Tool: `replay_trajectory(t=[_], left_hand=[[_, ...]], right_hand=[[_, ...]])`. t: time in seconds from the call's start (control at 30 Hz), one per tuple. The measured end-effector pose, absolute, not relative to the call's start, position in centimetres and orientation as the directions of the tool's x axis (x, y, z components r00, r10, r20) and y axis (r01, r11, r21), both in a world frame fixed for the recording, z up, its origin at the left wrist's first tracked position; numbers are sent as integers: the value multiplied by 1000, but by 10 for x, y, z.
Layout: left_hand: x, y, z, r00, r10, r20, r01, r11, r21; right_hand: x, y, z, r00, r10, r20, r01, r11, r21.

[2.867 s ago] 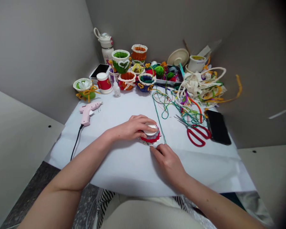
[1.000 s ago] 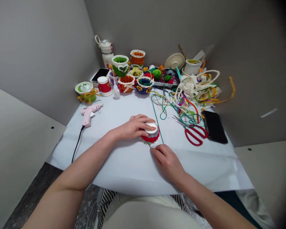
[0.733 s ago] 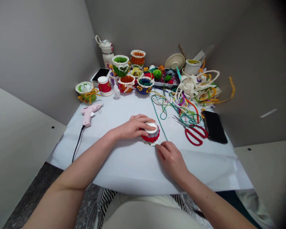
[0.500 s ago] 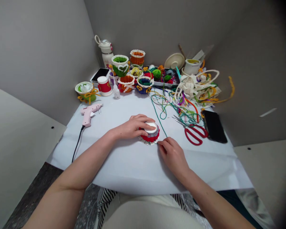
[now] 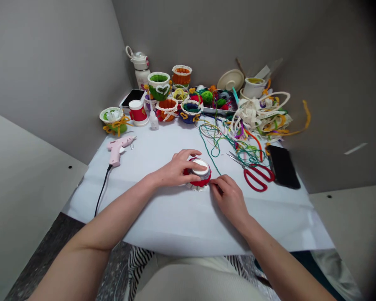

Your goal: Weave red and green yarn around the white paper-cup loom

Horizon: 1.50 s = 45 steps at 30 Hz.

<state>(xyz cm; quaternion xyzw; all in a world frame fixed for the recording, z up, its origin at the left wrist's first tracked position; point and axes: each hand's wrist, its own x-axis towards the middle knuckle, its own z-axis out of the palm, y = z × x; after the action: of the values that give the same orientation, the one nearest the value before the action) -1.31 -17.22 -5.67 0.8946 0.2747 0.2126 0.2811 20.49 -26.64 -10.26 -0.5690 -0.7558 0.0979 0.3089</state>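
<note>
A paper cup (image 5: 201, 166) stands upside down on the white table, wrapped with red and grey yarn, its pleated white edge spread on the surface. My left hand (image 5: 179, 168) closes around it from the left, with fingers over the white base and down its side. At the cup's lower right, my right hand (image 5: 227, 192) pinches green yarn (image 5: 213, 161) between thumb and forefinger, close against the red winding. From there the strand runs back to a loose green tangle. Scissors (image 5: 256, 175) with red handles lie to the right of this hand.
A pink glue gun (image 5: 117, 150) with a black cord lies at left. Several yarn-wrapped cups (image 5: 158, 85), a glue bottle (image 5: 153, 120) and a tray of yarn balls (image 5: 219, 109) line the back. Cord scraps (image 5: 257, 113) and a black phone (image 5: 283, 166) are at right.
My right hand has moved slightly up and still pinches the green yarn by the cup. My left hand keeps its hold, its fingers a little more spread.
</note>
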Motion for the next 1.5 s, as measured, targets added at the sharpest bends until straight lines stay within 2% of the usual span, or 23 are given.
replay_trajectory(t=[0.17,0.27,0.37,0.6,0.83,1.13,1.5], left_hand=[[0,-183,-59,631,714,305,434,-650,624],[-4,-179,-52,677,681,277,426,-670,608],[-14,-171,-44,779,587,222,359,-707,609],[-21,-166,-45,844,502,190,308,-742,596],[-21,-165,-52,839,512,181,321,-736,596],[-22,-166,-53,835,509,210,299,-740,603],[-22,-166,-52,835,506,216,288,-737,612]], right_hand=[[207,-266,-104,-156,924,350,775,334,-537],[207,-269,-100,-203,914,350,738,378,-559],[207,-275,-96,-268,895,356,693,436,-575],[200,-291,-99,-411,827,383,721,552,-419],[192,-303,-107,-458,818,348,740,568,-360],[192,-297,-101,-305,874,378,828,440,-348],[199,-270,-95,-179,914,365,795,353,-494]])
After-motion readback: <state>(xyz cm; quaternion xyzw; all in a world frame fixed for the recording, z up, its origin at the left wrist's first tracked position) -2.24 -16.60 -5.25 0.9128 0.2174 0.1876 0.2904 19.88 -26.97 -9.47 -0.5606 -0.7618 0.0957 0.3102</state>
